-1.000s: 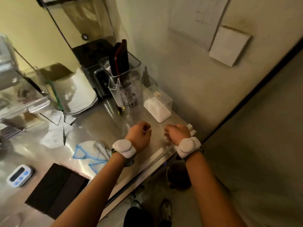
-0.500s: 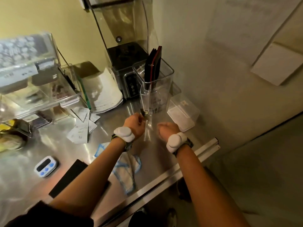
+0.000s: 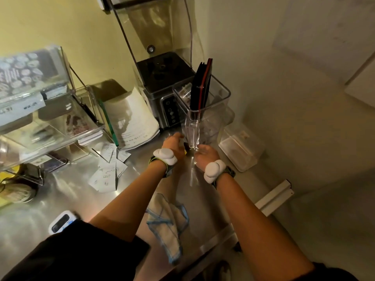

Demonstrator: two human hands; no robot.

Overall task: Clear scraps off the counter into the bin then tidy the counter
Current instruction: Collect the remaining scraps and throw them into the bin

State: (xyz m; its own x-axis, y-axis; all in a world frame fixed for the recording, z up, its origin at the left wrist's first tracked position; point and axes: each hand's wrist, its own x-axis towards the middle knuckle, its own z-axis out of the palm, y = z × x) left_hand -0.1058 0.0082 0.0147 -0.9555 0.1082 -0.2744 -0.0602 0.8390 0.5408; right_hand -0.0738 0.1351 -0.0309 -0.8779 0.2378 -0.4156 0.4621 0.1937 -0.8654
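My left hand [image 3: 175, 146] and my right hand [image 3: 205, 156] are together at the foot of a tall clear plastic jug [image 3: 211, 110] on the steel counter [image 3: 67, 201]. The jug holds flat black and red items [image 3: 203, 84]. Left fingers stretch out beside the jug's base; the right hand's fingers curl at the bottom of the jug's handle, their grip hidden. A small dark and yellow scrap [image 3: 185, 148] lies between the hands. Crumpled receipts [image 3: 108, 171] lie to the left. A white cloth with blue trim [image 3: 169, 226] lies under my forearms.
A blender base [image 3: 162, 82] with a clear hood stands behind the jug. A small clear box [image 3: 240, 148] sits to its right by the wall. At left are a paper stack [image 3: 133, 120], an acrylic display stand [image 3: 40, 102] and a white timer [image 3: 60, 221]. The counter edge [image 3: 220, 237] runs near me.
Both hands moved forward from the counter's front edge to the jug's base. The left hand's fist has loosened, its fingers now extended. My view shifted left and closer.
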